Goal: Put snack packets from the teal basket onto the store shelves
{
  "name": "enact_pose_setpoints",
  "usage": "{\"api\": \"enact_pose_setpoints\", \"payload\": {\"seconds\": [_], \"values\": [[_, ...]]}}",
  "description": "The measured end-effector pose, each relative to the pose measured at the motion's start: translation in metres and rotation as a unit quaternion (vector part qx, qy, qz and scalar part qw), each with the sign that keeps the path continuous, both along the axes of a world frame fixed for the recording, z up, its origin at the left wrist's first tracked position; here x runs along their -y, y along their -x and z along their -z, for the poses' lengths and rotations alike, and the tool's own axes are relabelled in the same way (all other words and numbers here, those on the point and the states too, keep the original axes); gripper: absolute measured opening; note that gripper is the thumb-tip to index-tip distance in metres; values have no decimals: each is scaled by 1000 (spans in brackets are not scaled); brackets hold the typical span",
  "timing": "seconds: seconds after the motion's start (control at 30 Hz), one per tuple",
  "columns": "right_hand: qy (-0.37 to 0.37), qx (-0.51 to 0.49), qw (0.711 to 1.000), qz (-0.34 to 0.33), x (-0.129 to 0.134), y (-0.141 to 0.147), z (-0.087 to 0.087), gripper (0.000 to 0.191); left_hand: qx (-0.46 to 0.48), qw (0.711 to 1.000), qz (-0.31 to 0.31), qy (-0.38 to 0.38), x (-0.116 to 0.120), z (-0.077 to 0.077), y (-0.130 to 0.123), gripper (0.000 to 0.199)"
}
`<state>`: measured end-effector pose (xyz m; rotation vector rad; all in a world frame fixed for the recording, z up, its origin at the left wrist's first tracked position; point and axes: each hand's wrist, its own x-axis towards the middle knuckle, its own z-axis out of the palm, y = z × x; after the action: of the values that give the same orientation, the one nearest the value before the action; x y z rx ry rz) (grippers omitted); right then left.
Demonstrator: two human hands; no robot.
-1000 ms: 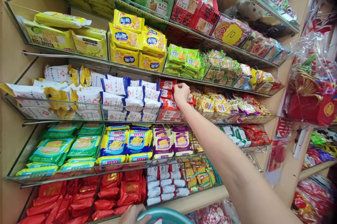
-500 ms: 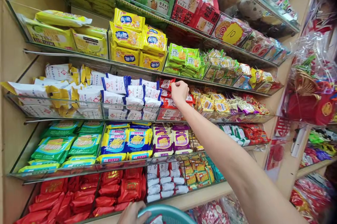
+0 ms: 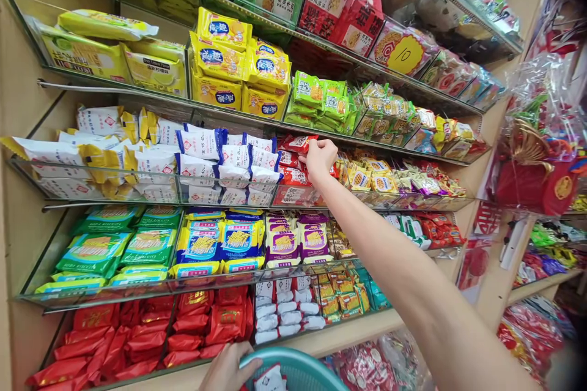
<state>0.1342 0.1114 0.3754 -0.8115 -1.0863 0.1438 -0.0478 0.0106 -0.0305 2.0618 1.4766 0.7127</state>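
My right hand (image 3: 321, 160) is closed in a pinch on the end of a small red snack packet (image 3: 297, 143), above the red packets in the middle shelf's compartment. More red packets (image 3: 293, 178) lie just under it, partly covered by my fingers. White packets with blue ends (image 3: 236, 158) are stacked directly to the left. At the bottom edge, my left hand (image 3: 229, 369) grips the rim of a teal plastic basket (image 3: 302, 359), thumb over the edge. A white packet (image 3: 270, 379) shows inside the basket, which the frame cuts off.
Tiered shelves with clear dividers and front panels (image 3: 137, 293) hold many wrapped snacks. Yellow packs (image 3: 219, 63) and green packs (image 3: 316, 94) sit above, soda biscuits (image 3: 92, 256) below. A plastic-wrapped red item (image 3: 527, 177) stands at the right.
My right hand has shifted slightly right, and the red packet in it now lies more level, apart from the stack. More of the basket and its white packet shows.
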Motion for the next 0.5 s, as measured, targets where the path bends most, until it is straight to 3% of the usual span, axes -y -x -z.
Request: {"api": "enact_pose_setpoints", "payload": {"seconds": [0.27, 0.4, 0.5], "values": [[-49, 10, 998, 24, 29, -33, 11, 10, -1, 1000, 16, -15, 1, 0, 2, 35], [-10, 19, 999, -40, 58, -50, 22, 11, 0, 1000, 12, -22, 1, -1, 2, 34], [59, 44, 991, -109, 92, -56, 39, 15, -2, 999, 19, -28, 1, -5, 1, 35]]}}
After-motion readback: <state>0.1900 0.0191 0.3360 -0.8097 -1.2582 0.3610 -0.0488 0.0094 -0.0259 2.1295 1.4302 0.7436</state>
